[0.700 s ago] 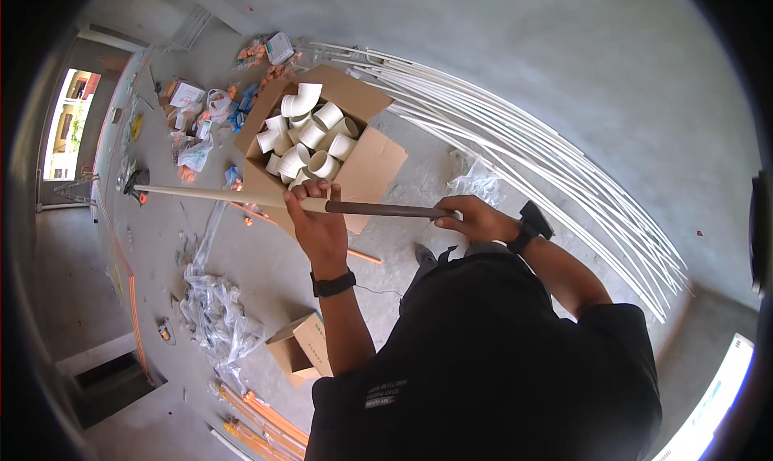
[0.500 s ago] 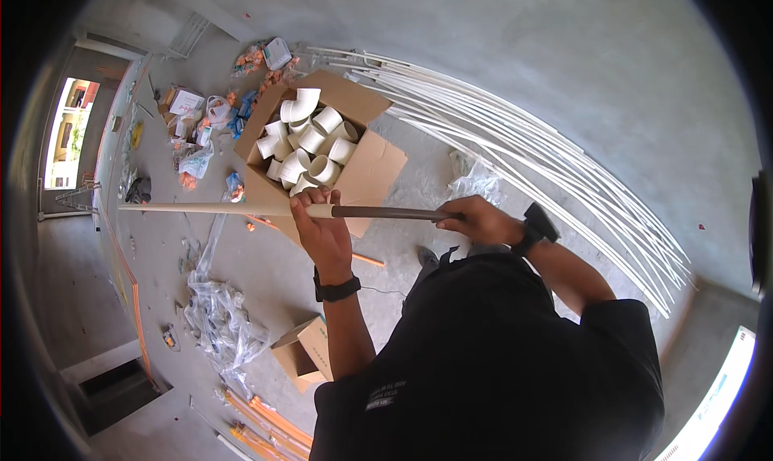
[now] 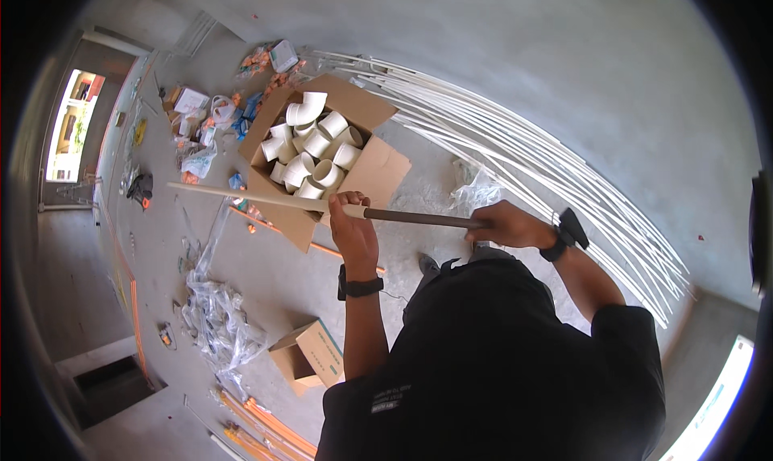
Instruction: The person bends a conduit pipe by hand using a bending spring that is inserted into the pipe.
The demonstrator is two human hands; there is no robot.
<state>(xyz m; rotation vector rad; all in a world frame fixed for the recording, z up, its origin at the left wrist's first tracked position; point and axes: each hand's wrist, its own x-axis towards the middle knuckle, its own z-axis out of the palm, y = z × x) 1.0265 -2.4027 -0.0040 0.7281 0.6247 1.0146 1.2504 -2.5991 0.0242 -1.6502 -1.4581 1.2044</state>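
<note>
A long cream-white pipe (image 3: 254, 195) points out to the left at waist height, above the floor. My left hand (image 3: 354, 231) is closed round it near its right end. From that end a dark grey-brown rod (image 3: 419, 217) runs on in line with the pipe, and it seems to sit in or against the pipe's mouth. My right hand (image 3: 515, 225) grips the rod's far right end, with the tip hidden in the fingers. Below the pipe stands an open cardboard box (image 3: 374, 167) full of white pipe elbows (image 3: 306, 108).
Many thin white pipes (image 3: 515, 135) lie along the wall at the right. Crumpled clear plastic (image 3: 221, 324), a smaller cardboard box (image 3: 318, 352) and orange pipes (image 3: 274, 425) are on the floor at the lower left. Bags and boxes (image 3: 193, 103) clutter the upper left.
Both hands have shifted right with the pipe and rod. The pipe now slants, its left tip farther away and its right end nearer me. Both hands keep their grip.
</note>
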